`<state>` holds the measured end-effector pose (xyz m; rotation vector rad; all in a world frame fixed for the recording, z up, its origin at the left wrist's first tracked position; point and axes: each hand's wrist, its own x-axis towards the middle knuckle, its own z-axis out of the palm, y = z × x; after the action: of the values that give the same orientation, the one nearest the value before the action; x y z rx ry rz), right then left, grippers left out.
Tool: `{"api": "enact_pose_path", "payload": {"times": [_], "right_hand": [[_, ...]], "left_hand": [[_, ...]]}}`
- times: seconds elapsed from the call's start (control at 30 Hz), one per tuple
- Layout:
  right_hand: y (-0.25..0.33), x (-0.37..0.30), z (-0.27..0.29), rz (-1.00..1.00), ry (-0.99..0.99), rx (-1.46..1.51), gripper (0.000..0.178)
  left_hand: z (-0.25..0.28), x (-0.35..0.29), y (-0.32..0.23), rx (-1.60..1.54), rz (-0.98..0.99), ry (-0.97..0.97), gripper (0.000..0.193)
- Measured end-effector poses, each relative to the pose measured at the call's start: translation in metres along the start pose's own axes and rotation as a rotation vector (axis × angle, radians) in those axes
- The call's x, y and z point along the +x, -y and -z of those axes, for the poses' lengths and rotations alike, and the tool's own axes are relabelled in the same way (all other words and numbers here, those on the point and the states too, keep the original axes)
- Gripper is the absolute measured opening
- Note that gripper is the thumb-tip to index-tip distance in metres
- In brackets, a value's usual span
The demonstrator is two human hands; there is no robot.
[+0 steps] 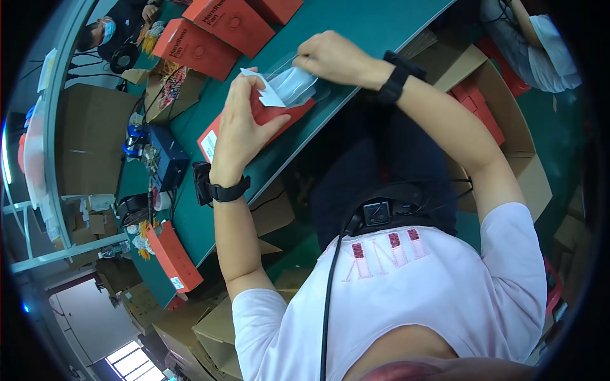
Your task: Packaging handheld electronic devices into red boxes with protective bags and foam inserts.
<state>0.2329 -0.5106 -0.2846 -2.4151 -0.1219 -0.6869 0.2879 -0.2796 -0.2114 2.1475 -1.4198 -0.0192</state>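
Observation:
A red carton box [298, 113] lies near the edge of the green table, its end open. From the opening stand a white paper flap [272, 96] and a pale, shiny insert [296, 87], with clear plastic around them. My left hand [240, 130] grips the box from its left side, thumb across the front and fingers round the far side. My right hand [330, 60] is closed above the insert, fingertips pinched at the edge of the clear plastic. Its palm side is partly hidden.
Several red boxes [219, 28] stand at the back of the green table [311, 32]. A carton of coloured parts [175, 89], a blue bench device [166, 159] and another red box [173, 257] are on the left. A carton [508, 120] holding red boxes stands right; people sit at upper left and upper right.

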Motion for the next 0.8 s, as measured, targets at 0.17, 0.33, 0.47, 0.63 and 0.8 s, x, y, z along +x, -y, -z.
{"api": "enact_pose_path", "payload": {"times": [0.17,0.33,0.47,0.63,0.8], "right_hand": [[-0.043,-0.006,0.049,-0.093,-0.001,0.014,0.028],[0.002,0.005,0.078,-0.092,0.145,-0.085,0.024],[-0.014,0.019,0.055,-0.088,0.304,-0.376,0.016],[-0.031,0.017,0.041,-0.003,0.178,-0.208,0.022],[0.041,0.011,0.066,0.312,-0.143,-0.048,0.020]], "left_hand": [[-0.012,-0.001,0.005,0.001,0.021,-0.067,0.062],[-0.026,0.001,-0.004,0.020,0.115,-0.140,0.060],[-0.036,0.007,0.002,-0.027,0.167,-0.159,0.058],[-0.042,0.006,0.009,-0.081,0.120,-0.238,0.057],[-0.040,0.004,0.012,-0.090,0.130,-0.254,0.059]]}}
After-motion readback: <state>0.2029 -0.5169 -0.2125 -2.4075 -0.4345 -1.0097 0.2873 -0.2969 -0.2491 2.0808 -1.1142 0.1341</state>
